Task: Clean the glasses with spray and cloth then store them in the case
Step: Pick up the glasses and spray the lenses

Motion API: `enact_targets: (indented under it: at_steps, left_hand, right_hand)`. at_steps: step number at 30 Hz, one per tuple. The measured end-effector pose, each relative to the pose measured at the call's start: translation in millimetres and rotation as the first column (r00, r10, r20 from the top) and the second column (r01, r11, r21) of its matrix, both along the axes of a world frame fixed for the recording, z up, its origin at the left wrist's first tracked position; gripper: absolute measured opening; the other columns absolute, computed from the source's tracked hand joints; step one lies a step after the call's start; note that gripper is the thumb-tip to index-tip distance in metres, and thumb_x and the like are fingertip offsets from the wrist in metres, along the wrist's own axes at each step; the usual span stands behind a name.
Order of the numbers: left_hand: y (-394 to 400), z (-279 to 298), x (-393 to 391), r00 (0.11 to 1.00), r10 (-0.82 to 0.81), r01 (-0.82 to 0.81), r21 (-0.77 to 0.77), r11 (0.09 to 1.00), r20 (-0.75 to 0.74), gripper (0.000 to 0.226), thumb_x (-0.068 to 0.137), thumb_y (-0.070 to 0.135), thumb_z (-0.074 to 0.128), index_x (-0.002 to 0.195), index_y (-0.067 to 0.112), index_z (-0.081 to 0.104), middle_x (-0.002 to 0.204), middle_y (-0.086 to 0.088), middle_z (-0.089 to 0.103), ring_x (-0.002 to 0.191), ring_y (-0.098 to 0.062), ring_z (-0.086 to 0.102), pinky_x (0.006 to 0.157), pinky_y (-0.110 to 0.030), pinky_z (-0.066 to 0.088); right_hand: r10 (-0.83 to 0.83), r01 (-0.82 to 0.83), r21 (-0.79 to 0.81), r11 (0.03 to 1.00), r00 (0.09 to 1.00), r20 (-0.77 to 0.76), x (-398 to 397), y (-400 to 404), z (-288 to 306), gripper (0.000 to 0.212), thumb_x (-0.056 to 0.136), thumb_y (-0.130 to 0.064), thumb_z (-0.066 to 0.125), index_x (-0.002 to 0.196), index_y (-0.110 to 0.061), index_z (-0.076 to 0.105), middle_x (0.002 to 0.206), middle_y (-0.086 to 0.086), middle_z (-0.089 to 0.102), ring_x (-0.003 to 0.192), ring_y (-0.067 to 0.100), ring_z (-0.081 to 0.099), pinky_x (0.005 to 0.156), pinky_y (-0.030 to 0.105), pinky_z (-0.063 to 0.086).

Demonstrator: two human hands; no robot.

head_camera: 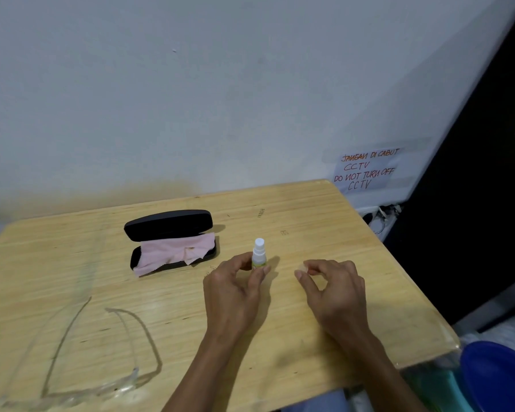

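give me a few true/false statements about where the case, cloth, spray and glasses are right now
1. The glasses case is open. True.
2. The pink cloth lies flat on the bare table. False: it is draped in the open case.
3. The left hand holds the spray bottle upright. True.
4. The glasses are inside the case. False: they lie on the table, near its front left edge.
5. The right hand holds the cloth. False: it pinches a small clear cap.

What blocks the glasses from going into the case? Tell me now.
The pink cloth lies draped inside the open case, covering its tray. The glasses sit at the table's near left; the bare tabletop between them and the case holds nothing.
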State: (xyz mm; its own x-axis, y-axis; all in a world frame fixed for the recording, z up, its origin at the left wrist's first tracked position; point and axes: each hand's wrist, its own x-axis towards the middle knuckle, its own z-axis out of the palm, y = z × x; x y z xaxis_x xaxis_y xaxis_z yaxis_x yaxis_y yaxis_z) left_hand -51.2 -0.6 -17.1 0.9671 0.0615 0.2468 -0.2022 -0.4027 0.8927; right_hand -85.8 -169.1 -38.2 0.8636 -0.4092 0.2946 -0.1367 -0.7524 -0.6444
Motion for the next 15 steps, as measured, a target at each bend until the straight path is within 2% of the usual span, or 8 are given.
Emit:
enact_targets:
  at_steps: [3,6,9,11,15]
  left_hand:
    - [0,1,-1,1.0,-0.003,0.003,-0.005,1.0,-0.009,0.024,0.078,0.034,0.074,0.1,0.026,0.078,0.087,0.011,0.076,0.085,-0.005,0.07,0.08,-0.032,0.054]
    - [-2,1,-3,1.0,0.013,-0.013,-0.005,1.0,-0.012,0.021,0.08,0.033,0.075,0.1,0.029,0.077,0.088,0.013,0.075,0.084,-0.001,0.068,0.08,-0.031,0.054]
    - [-3,3,-5,1.0,0.012,-0.012,0.003,1.0,-0.011,0.025,0.079,0.038,0.071,0.102,0.031,0.076,0.089,0.013,0.074,0.084,0.003,0.066,0.076,-0.022,0.051]
    - [-2,6,-7,1.0,-0.008,0.007,-0.029,1.0,-0.022,0.025,0.078,0.042,0.068,0.1,0.032,0.076,0.087,0.012,0.074,0.082,0.001,0.067,0.074,-0.021,0.05]
    - [-2,6,-7,0.999,-0.008,0.006,-0.047,0.999,-0.051,0.006,0.085,0.032,0.07,0.087,0.031,0.075,0.079,0.013,0.075,0.076,-0.005,0.069,0.068,-0.027,0.052]
  right_hand:
    - [-0.008,0.008,0.004,1.0,1.0,0.012,-2,-1,1,0.032,0.084,-0.04,0.076,0.112,-0.025,0.072,0.1,-0.013,0.072,0.103,0.018,0.056,0.084,0.037,0.039]
    - [-0.014,0.012,0.014,1.0,0.993,0.118,-6,2,7,0.032,0.084,-0.037,0.076,0.113,-0.023,0.071,0.098,-0.012,0.071,0.099,0.019,0.059,0.084,0.043,0.046]
    - [0.045,-0.066,0.073,0.995,0.964,0.262,-9,19,22,0.031,0.084,-0.039,0.072,0.111,-0.025,0.072,0.091,-0.019,0.066,0.092,0.014,0.059,0.078,0.049,0.053]
    - [0.096,-0.136,0.106,0.985,0.943,0.319,-6,36,35,0.032,0.084,-0.036,0.077,0.113,-0.027,0.072,0.092,-0.027,0.063,0.094,0.014,0.06,0.08,0.048,0.054]
    - [0.149,-0.206,0.179,0.962,0.946,0.289,5,62,46,0.038,0.082,-0.04,0.079,0.119,-0.034,0.07,0.093,-0.037,0.053,0.103,0.014,0.063,0.087,0.044,0.054]
